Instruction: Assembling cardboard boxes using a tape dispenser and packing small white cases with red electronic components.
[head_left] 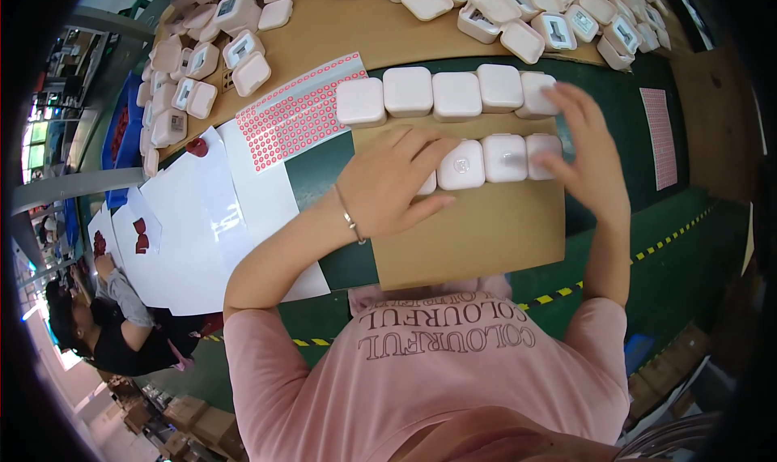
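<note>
Two rows of small, white, rounded-square lidded boxes lie in front of me. The far row has several, lids closed. In the near row, one box bears an embossed round mark. My left hand is around the leftmost near box, thumb along its front edge and fingers behind it; the hand partly hides this box. My right hand has its fingers spread. Its fingertips touch the far row's right-end box, and its thumb lies at the near row's right-end box.
A brown cardboard sheet lies under the near row. Red-dotted sticker sheets and white paper are at left, another sticker sheet at right. Opened boxes crowd the back. Another person works at far left.
</note>
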The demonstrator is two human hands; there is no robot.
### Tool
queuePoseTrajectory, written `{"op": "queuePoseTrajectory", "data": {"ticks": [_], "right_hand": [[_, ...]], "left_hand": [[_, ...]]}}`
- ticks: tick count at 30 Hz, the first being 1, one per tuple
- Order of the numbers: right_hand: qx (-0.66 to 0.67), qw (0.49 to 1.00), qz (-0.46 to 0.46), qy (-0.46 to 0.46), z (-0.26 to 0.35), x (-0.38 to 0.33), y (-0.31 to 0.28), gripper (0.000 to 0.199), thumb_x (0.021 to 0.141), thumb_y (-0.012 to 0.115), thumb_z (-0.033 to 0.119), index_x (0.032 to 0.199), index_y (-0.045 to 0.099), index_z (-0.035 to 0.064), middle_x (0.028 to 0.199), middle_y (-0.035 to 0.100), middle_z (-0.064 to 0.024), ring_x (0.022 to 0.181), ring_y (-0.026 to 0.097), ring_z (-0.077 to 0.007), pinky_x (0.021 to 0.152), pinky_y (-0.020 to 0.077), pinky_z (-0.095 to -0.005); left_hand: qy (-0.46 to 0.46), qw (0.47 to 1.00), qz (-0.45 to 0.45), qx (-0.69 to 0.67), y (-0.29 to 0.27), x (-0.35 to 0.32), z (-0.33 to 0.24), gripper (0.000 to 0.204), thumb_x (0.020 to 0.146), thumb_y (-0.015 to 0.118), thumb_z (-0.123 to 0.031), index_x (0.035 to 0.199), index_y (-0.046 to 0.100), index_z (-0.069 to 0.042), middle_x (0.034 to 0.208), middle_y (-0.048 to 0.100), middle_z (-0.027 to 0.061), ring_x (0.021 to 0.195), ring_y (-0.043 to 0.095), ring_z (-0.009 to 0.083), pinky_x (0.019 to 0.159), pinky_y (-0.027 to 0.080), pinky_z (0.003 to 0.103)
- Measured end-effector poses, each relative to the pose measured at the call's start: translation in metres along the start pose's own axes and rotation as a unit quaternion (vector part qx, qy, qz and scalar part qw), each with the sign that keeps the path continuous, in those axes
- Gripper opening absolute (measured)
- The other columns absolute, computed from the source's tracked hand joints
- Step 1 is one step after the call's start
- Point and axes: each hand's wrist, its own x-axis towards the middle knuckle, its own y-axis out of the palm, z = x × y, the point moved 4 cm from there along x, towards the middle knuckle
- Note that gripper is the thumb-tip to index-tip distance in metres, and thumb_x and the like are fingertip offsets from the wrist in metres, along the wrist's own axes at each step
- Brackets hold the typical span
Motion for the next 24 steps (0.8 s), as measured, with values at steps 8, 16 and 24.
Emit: {"op": "queuePoseTrajectory", "data": {"ticks": [8, 16, 24], "right_hand": [[-0.022, 0.995, -0.023, -0.097, 0.010, -0.030, 0.039, 0.071, 0.063, 0.079, 0.047, 0.120, 0.056, 0.0120, 0.134, 0.042, -0.0147, 0.121, 0.041, -0.0373, 0.099, 0.0355, -0.0477], [-0.074, 0.985, -0.068, -0.138, 0.005, 0.002, 0.034, 0.071, 0.061, 0.080, 0.043, 0.122, 0.056, 0.0141, 0.135, 0.042, -0.0137, 0.121, 0.042, -0.0353, 0.101, 0.0326, -0.0469], [-0.095, 0.983, -0.032, -0.155, 0.014, 0.004, 0.044, 0.079, 0.064, 0.077, 0.046, 0.129, 0.050, 0.0103, 0.137, 0.041, -0.0182, 0.124, 0.039, -0.0383, 0.103, 0.0309, -0.0459]], "left_hand": [[-0.041, 0.993, 0.035, 0.103, 0.024, 0.012, -0.004, 0.065, 0.071, 0.071, -0.035, 0.127, 0.049, -0.010, 0.115, 0.053, 0.0099, 0.106, 0.052, 0.0261, 0.086, 0.041, 0.038], [0.042, 0.976, -0.120, 0.174, 0.011, 0.030, 0.003, 0.059, 0.065, 0.074, -0.033, 0.117, 0.057, -0.010, 0.122, 0.050, 0.0109, 0.115, 0.045, 0.0287, 0.094, 0.034, 0.044], [0.066, 0.978, -0.162, 0.109, 0.022, 0.023, 0.022, 0.055, 0.067, 0.073, -0.040, 0.112, 0.059, -0.013, 0.120, 0.052, 0.0104, 0.117, 0.046, 0.0299, 0.099, 0.033, 0.050]]}}
